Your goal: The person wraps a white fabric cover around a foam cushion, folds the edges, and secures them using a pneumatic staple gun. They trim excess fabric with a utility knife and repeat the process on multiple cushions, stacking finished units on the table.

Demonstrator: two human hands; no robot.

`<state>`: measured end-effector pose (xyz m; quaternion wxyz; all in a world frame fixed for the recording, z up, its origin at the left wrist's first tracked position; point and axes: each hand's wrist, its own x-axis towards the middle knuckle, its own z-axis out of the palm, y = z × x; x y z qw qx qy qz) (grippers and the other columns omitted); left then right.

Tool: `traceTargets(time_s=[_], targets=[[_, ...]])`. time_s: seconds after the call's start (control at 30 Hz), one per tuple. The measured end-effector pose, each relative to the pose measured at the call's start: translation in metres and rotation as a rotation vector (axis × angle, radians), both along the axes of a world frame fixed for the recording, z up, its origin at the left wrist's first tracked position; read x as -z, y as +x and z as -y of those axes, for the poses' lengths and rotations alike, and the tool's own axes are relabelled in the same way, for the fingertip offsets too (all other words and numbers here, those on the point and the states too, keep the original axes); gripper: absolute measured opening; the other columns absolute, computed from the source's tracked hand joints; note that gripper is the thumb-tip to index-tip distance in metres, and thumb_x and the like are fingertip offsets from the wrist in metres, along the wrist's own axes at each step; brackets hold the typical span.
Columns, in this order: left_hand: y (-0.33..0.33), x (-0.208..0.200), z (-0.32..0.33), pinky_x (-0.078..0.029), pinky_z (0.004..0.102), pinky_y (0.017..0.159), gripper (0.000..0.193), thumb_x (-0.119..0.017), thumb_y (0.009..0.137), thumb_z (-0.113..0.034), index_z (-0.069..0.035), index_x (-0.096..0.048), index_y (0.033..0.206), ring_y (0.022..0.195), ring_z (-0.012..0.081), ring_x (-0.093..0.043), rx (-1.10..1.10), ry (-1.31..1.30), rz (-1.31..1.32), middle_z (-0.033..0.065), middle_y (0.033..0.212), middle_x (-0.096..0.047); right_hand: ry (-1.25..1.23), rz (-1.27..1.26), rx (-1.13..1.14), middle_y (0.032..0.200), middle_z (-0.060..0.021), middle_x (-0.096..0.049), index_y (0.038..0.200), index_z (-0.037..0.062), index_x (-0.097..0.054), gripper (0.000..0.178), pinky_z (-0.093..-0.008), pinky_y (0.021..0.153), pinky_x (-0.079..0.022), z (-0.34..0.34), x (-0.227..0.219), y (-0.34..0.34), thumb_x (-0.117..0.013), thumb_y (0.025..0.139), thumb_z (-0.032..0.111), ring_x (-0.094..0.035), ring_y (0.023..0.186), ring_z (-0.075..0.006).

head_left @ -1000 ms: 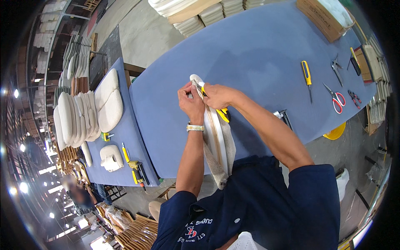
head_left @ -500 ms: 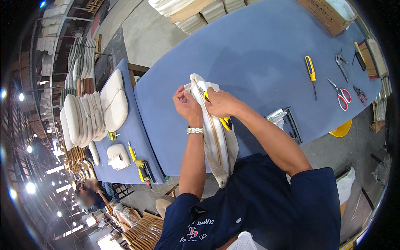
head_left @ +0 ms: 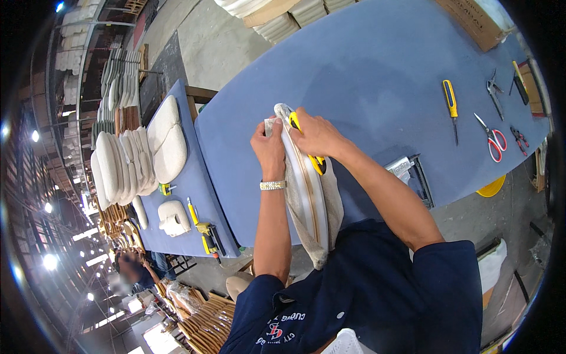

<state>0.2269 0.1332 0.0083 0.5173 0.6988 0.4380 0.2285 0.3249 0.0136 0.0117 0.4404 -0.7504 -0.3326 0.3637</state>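
Note:
A narrow cushion piece (head_left: pixel 308 197) stands on edge against my body, a brown strip and white padding running between two sides of beige fabric. At its far end my left hand (head_left: pixel 270 146) is closed, pinching a small pale flap of fabric (head_left: pixel 269 126) between thumb and fingers. My right hand (head_left: pixel 318 134) grips a yellow-and-black utility knife (head_left: pixel 319 164) over the strip. Its handle shows on both sides of my fist; the tip and any blade are hidden.
The blue table (head_left: pixel 365 76) carries a yellow screwdriver (head_left: pixel 450 100), red-handled scissors (head_left: pixel 494 143), pliers (head_left: pixel 519 140) and a staple gun (head_left: pixel 410 171) to the right. Left, a second table holds beige cushions (head_left: pixel 168 138) and a yellow-black tool (head_left: pixel 205 231). A box (head_left: pixel 471 23) stands far right.
My left hand has shifted slightly toward the cushion's far tip, and the pale flap now shows between its fingers. The right hand stays on the knife; the whole view has shifted a little.

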Motion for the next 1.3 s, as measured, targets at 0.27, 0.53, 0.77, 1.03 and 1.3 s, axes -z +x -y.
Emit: traceTargets(time_s=[0.27, 0.53, 0.77, 1.03, 1.3], targets=[[-0.007, 0.024, 0.023, -0.054, 0.0363, 0.083, 0.016, -0.07, 0.096, -0.015, 0.001, -0.069, 0.102, 0.093, 0.0211, -0.069, -0.038, 0.66, -0.037, 0.012, 0.11, -0.075, 0.033, -0.046, -0.054, 0.096, -0.0376, -0.067, 0.119, -0.0108, -0.045, 0.04, -0.0592, 0.086, -0.05, -0.004, 0.003, -0.003, -0.053, 0.095, 0.021, -0.065, 0.096, -0.0539], [0.002, 0.022, 0.034, -0.055, 0.0383, 0.089, 0.012, -0.065, 0.099, -0.011, 0.001, -0.064, 0.102, 0.1, 0.0249, -0.073, -0.08, 0.451, 0.022, 0.0133, 0.116, -0.075, -0.035, -0.063, -0.102, 0.101, -0.0411, -0.066, 0.121, -0.0143, -0.046, 0.044, -0.0578, 0.091, -0.051, 0.005, -0.004, 0.005, -0.051, 0.093, 0.019, -0.065, 0.102, -0.0551], [-0.001, 0.024, 0.027, -0.056, 0.0366, 0.088, 0.013, -0.065, 0.1, -0.011, 0.002, -0.063, 0.098, 0.1, 0.0221, -0.073, -0.079, 0.418, 0.075, 0.014, 0.117, -0.075, -0.158, -0.078, -0.141, 0.106, -0.0336, -0.068, 0.131, -0.0166, -0.043, 0.052, -0.0556, 0.086, -0.053, -0.005, -0.018, 0.006, -0.05, 0.094, 0.02, -0.068, 0.099, -0.0478], [-0.023, 0.063, -0.001, -0.057, 0.0355, 0.088, 0.026, -0.067, 0.096, -0.012, 0.001, -0.064, 0.118, 0.097, 0.024, -0.07, 0.144, 0.631, 0.175, 0.0151, 0.116, -0.072, -0.009, 0.187, -0.262, 0.102, -0.0203, -0.074, 0.105, 0.0041, -0.074, 0.034, -0.0503, 0.079, -0.056, -0.025, 0.006, 0.0, -0.059, 0.094, 0.032, -0.072, 0.094, -0.0381], [-0.003, 0.033, 0.026, -0.054, 0.0363, 0.081, 0.03, -0.06, 0.103, -0.021, 0.005, -0.065, 0.117, 0.091, 0.0216, -0.068, 0.001, 0.407, 0.018, 0.0165, 0.114, -0.074, -0.107, -0.108, -0.056, 0.113, -0.0188, -0.074, 0.119, 0.0119, -0.071, 0.033, -0.0472, 0.087, -0.055, -0.022, -0.004, 0.006, -0.062, 0.089, 0.019, -0.07, 0.109, -0.0339]])
